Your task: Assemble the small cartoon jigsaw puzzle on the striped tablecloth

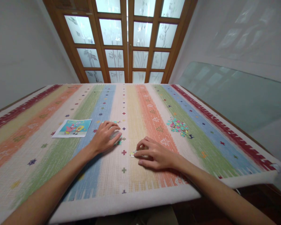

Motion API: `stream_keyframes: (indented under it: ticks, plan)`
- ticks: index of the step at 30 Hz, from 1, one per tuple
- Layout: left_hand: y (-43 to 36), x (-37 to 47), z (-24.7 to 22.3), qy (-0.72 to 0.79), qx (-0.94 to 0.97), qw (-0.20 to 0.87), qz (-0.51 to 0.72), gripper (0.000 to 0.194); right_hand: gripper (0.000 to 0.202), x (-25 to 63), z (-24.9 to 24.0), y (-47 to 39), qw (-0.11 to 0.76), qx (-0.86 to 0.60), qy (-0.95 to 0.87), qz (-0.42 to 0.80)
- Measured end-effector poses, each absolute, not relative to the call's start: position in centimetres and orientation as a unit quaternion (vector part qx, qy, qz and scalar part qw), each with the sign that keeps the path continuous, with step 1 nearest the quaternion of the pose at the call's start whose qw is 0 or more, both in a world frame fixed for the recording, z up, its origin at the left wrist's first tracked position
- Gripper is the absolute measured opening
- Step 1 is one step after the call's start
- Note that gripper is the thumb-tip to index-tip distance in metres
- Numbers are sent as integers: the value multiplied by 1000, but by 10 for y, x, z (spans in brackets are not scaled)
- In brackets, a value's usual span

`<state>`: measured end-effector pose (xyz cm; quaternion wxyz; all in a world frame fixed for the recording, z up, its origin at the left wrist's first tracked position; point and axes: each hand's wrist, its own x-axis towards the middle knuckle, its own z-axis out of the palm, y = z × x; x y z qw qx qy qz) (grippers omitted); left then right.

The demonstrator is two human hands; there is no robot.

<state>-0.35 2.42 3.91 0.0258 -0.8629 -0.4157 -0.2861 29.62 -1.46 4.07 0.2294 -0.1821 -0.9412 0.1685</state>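
Observation:
My left hand [107,135] rests curved over the middle of the striped tablecloth, its fingers apart. Teal puzzle pieces [119,141] show at the edges of that hand, mostly covered by it. My right hand [152,153] is lower and to the right, on the yellow and orange stripes. Its index fingertip touches a small yellow and white puzzle piece [132,154], partly hidden by the fingers, which are spread. A gap of cloth separates the two hands.
A printed cartoon picture [75,128] lies to the left. A heap of small colourful pieces [178,126] sits on the right. The table's front edge [131,200] runs below my hands; wooden doors [128,47] stand beyond.

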Motion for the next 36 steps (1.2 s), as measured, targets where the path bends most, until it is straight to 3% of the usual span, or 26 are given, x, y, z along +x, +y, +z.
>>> stream_keyframes:
  ticks: [10, 29, 36]
  plan:
    - [73, -13, 34, -521, -830, -2, -200, 36, 21, 301, 41, -10, 271, -201, -923, 185]
    - [105, 2, 36, -505, -836, -17, -214, 10, 17, 306, 39, -2, 232, -240, -924, 188]
    - [68, 10, 57, -424, -859, -133, -256, 14, 14, 312, 36, 3, 223, -232, -928, 187]
